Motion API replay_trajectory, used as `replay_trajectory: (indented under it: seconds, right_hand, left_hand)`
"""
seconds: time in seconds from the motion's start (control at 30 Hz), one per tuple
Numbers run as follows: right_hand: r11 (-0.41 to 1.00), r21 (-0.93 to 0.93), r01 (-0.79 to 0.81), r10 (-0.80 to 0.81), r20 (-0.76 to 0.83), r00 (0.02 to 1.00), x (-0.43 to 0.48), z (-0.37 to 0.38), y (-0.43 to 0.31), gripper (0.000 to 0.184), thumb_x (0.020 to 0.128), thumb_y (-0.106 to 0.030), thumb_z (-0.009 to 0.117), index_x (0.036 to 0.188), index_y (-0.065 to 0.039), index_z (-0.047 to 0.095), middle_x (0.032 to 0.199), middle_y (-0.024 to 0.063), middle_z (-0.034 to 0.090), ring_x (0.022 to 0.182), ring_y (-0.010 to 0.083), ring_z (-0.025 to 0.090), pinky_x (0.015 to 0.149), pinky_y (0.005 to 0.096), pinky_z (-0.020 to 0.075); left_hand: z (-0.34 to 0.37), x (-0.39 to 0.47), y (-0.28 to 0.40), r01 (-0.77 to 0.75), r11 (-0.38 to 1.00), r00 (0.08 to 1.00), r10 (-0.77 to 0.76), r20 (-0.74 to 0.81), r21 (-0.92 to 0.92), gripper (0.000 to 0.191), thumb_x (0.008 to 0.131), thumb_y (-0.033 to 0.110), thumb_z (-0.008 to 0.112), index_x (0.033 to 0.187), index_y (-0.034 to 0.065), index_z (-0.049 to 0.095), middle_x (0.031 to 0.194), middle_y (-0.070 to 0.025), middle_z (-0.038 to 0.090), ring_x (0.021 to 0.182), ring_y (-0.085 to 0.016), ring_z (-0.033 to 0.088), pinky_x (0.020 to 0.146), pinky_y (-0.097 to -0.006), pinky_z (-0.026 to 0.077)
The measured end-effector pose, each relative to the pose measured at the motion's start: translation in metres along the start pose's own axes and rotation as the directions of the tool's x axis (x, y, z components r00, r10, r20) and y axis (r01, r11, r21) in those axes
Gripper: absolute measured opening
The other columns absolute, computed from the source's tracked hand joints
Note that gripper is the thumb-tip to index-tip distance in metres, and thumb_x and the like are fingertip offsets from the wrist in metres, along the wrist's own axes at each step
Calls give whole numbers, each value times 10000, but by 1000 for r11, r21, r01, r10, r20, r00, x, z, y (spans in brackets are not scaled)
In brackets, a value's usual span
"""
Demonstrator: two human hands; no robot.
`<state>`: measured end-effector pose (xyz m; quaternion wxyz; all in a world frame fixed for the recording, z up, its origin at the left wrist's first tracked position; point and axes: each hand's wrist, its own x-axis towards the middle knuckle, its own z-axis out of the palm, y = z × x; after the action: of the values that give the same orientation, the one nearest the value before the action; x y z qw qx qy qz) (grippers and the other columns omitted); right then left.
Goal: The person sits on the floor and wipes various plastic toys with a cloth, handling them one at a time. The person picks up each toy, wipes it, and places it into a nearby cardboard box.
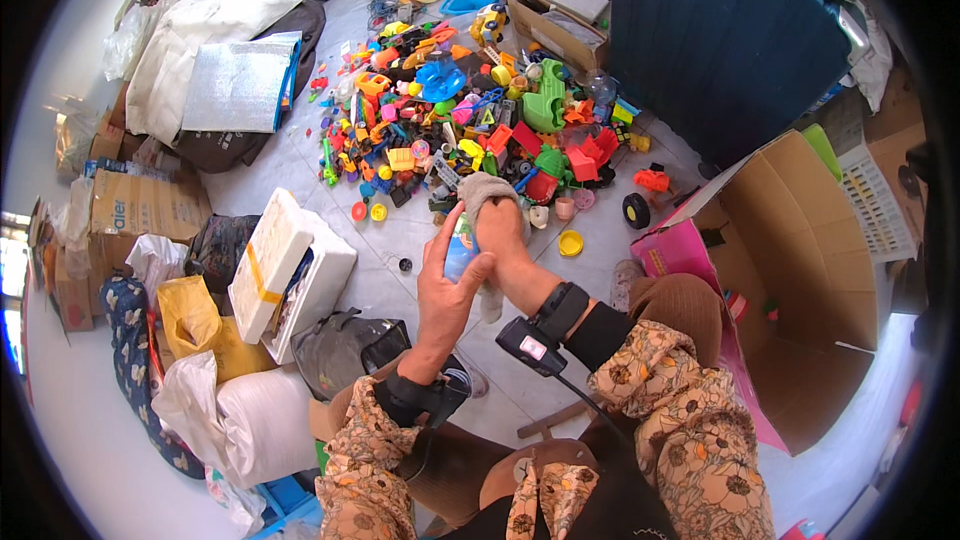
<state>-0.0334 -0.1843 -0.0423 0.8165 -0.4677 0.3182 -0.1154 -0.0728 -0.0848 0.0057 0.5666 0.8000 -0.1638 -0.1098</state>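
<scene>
My left hand point(444, 285) holds a rounded blue object point(461, 249) with green and pale patches between its thumb and fingers; its exact kind cannot be told. A grey-beige cloth point(484, 191) is bunched in my right hand point(504, 236), pressed against the top of that object, and one end hangs below the wrist. Beyond both hands lies a large heap of plastic toys point(442, 120), among them a green toy vehicle part point(550, 99) and a blue toy piece point(440, 79). A yellow round lid point(570, 243) rests on the tiles to the right of my hands.
An open cardboard box point(795, 277) with a few small toys inside stands at the right. Left of my hands are a white foam box point(326, 277) with its tilted lid and a dark bag point(345, 352). A black toy wheel point(636, 211) lies near the cardboard box.
</scene>
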Motion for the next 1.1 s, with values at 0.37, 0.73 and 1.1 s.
replay_trajectory:
  seconds: [0.37, 0.73, 1.1]
  right_hand:
    - [843, 407, -352, 236, 309, 921, -7, 5, 7, 413, 1024, -491, 455, 1152, -121, 588, 1026, 22, 660, 888, 165, 648, 743, 349, 548]
    - [850, -273, 451, -338, 373, 864, -26, 6, 36, 432, 1041, -277, 476, 1383, -14, 487, 1364, 109, 536, 1247, 208, 503, 1046, 350, 408]
    - [953, -96, 287, -230, 387, 893, 5, -3, -20, 274, 931, -145, 539, 1005, 80, 675, 856, 98, 706, 795, 187, 635, 739, 352, 506]
  left_hand:
    - [-41, 30, 8, 5, 579, 962, -226, -155, -815, 559, 1022, 367, 508, 1516, 149, 361, 1460, -62, 481, 1275, -201, 512, 1082, -362, 398]
    - [11, 19, 7, -147, 878, 964, 23, -267, -455, 601, 1070, 286, 435, 1576, 98, 172, 1539, -131, 321, 1353, -235, 378, 1138, -361, 287]
    - [-50, 27, -3, 276, 867, 935, -342, -94, -415, 543, 1046, 475, 431, 1373, 45, 479, 1222, -46, 600, 1111, -148, 582, 995, -336, 433]
